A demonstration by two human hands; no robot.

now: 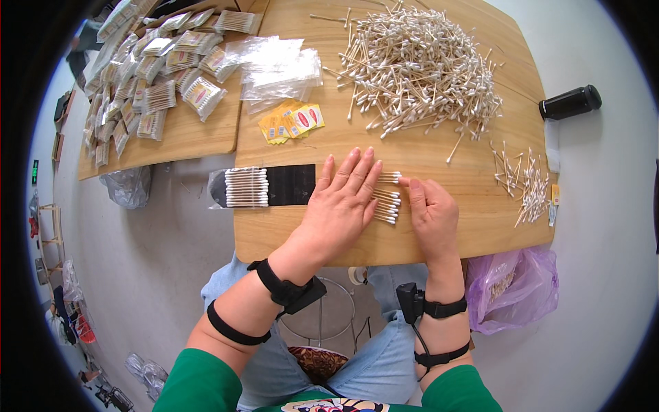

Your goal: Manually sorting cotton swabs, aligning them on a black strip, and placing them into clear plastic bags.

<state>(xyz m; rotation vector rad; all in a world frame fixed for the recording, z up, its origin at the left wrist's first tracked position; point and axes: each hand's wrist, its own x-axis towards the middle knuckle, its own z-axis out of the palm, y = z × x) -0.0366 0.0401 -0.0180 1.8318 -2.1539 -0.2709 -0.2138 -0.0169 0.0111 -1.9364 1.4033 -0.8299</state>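
Note:
My left hand (343,196) lies flat with its fingers stretched out over a row of cotton swabs (386,206), whose white tips stick out beyond its right side. Close by, my right hand (434,218) is curled, and its index fingertip touches the tip of the uppermost swab. Whether anything is inside its fingers is hidden. Left of my left hand, a black flat strip (292,185) reaches into a clear bag (217,196) at the table's left edge. A neat row of swabs (246,187) lies on that strip.
A large heap of loose swabs (419,75) covers the far table, with a smaller pile (530,189) at right. Clear bags (281,72) and yellow cards (292,122) lie far left, beside packed swabs (158,96). A black bottle (570,103) and purple bag (511,292) are at right.

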